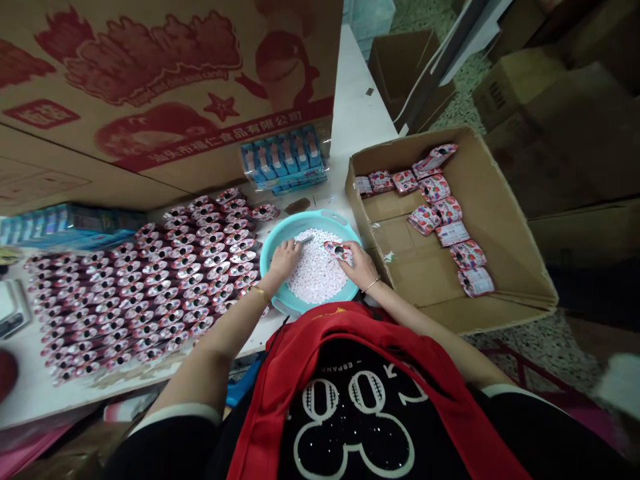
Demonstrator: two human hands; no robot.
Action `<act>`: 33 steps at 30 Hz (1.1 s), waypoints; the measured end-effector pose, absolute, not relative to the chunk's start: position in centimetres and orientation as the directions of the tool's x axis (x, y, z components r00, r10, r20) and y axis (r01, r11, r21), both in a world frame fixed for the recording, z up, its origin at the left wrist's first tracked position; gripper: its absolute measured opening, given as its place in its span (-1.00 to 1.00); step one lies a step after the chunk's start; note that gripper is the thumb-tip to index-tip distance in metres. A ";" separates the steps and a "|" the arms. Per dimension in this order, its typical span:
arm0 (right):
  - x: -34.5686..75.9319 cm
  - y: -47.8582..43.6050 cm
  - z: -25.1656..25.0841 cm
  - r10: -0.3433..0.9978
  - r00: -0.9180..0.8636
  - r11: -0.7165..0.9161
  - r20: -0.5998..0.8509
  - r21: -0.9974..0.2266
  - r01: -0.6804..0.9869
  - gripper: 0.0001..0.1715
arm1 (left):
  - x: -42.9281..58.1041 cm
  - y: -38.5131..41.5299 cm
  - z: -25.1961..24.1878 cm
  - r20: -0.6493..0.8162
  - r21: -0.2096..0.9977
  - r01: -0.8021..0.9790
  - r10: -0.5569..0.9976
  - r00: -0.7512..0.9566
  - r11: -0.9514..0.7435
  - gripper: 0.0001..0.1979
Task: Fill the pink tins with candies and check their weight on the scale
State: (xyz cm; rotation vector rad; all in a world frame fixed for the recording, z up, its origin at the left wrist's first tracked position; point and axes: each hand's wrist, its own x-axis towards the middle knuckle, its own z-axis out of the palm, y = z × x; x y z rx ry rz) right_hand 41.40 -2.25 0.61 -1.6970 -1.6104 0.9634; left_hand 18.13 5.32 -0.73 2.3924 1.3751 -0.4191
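A round turquoise basin (270, 240) of small white and pale pink candies (315, 273) stands at the table's front edge. Over its left side, my left hand (286, 259) is closed on a small grey metal tool (306, 240), perhaps a scoop; its shape is mostly hidden. My right hand (361, 268), over the basin's right side, grips a red and white printed candy packet (339, 252), its end facing up. Left of the basin, rows of similar packets (185, 273) stand upright on the table, their dark oval openings upward.
To my right, an open cardboard box (400, 247) holds several printed packets (453, 233). Blue packaged goods (283, 160) sit behind the basin, before large stacked cartons (175, 80). A scale-like device (13, 307) lies at far left. More boxes (550, 120) stand on the floor at right.
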 end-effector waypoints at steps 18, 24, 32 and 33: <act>42.0 -1.4 1.2 0.984 0.113 -0.170 -0.134 -0.883 0.438 -0.60 | 19.7 -3.2 -3.9 -0.419 0.732 0.592 0.463 0.781 -0.337 -0.58; 41.9 -1.5 1.1 0.995 0.032 -0.096 -0.093 -0.847 0.522 -0.67 | 16.9 -0.9 1.2 -0.338 0.784 0.555 0.559 0.757 -0.277 -0.57; 40.4 -1.4 0.5 0.980 -0.194 0.119 -0.039 -0.669 0.734 -0.59 | 16.7 3.1 8.9 -0.368 0.600 0.675 0.601 0.710 -0.430 -0.67; 40.1 -1.4 0.5 0.976 -0.214 0.136 -0.038 -0.659 0.740 -0.58 | 17.5 3.3 9.4 -0.416 0.528 0.711 0.589 0.693 -0.464 -0.69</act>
